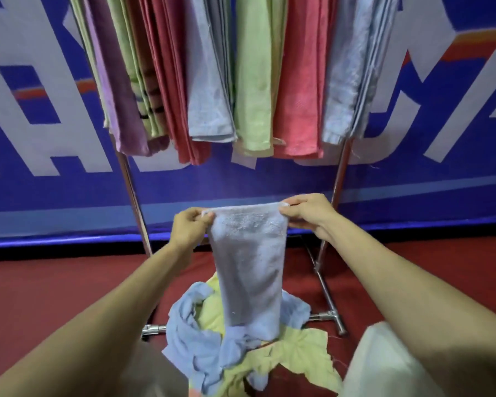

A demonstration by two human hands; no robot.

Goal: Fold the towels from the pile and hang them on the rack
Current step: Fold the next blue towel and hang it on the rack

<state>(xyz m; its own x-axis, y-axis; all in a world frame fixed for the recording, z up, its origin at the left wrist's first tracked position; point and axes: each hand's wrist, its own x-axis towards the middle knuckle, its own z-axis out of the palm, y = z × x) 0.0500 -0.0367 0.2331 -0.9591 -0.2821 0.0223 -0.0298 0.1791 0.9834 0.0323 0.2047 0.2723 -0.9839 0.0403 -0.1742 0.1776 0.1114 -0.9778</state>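
hands: left hand (190,226) and right hand (307,214) pinch top corners of light-blue towel (249,270) | towel: long axis hangs straight down | rack (340,167): above and beyond, equally near both | pile (241,353): directly below

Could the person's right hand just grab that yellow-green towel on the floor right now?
Probably not yet: the right hand and left hand both pinch the blue towel; the yellow-green towel lies uncovered below.
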